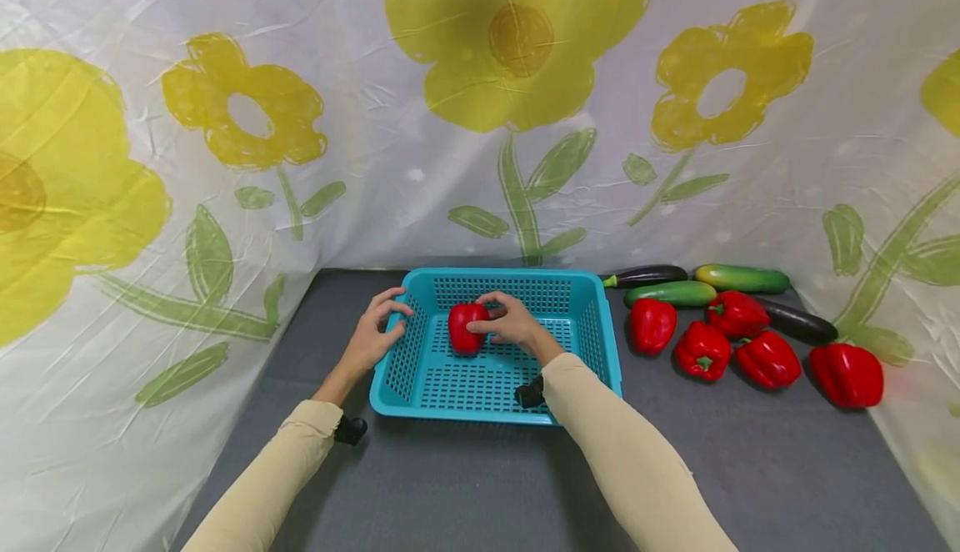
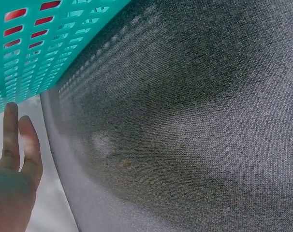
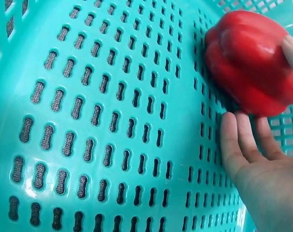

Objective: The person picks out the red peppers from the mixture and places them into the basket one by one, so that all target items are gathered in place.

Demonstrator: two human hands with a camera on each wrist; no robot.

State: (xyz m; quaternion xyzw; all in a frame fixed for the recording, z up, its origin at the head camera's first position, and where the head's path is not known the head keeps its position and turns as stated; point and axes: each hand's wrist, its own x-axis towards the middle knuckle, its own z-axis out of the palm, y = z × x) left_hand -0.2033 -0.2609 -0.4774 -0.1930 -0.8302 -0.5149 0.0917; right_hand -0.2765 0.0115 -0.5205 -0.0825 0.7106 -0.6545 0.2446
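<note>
One red bell pepper (image 1: 461, 335) is held inside the blue basket (image 1: 450, 412), in its far half and slightly left of the middle. It is gripped by the right hand (image 1: 517, 323) from its right side; in the right wrist view, the thumb is laid against the pepper and other fingers are bent near its lower side. Whether the pepper is already carried by the basket floor cannot be told for certain. Next to the left rim, the left hand (image 1: 369, 337) is placed with loosely bent fingers, and no vegetable is held by it; whether the rim is touched cannot be judged.

As to the progress, the work with this one pepper can be judged as nearly complete: it is already within the basket walls, but it is not yet released. No other vegetable is seen in the basket.

Outside, to the right of the basket, five other red peppers (image 1: 702, 353) are placed on the dark worktop (image 1: 465, 485). Behind and among them, two green cucumbers (image 1: 672, 293) and two dark eggplants (image 1: 798, 322) are also found. None of these is touched by a hand, so, if they are also meant for the basket, most of the work is left to be done.
</note>
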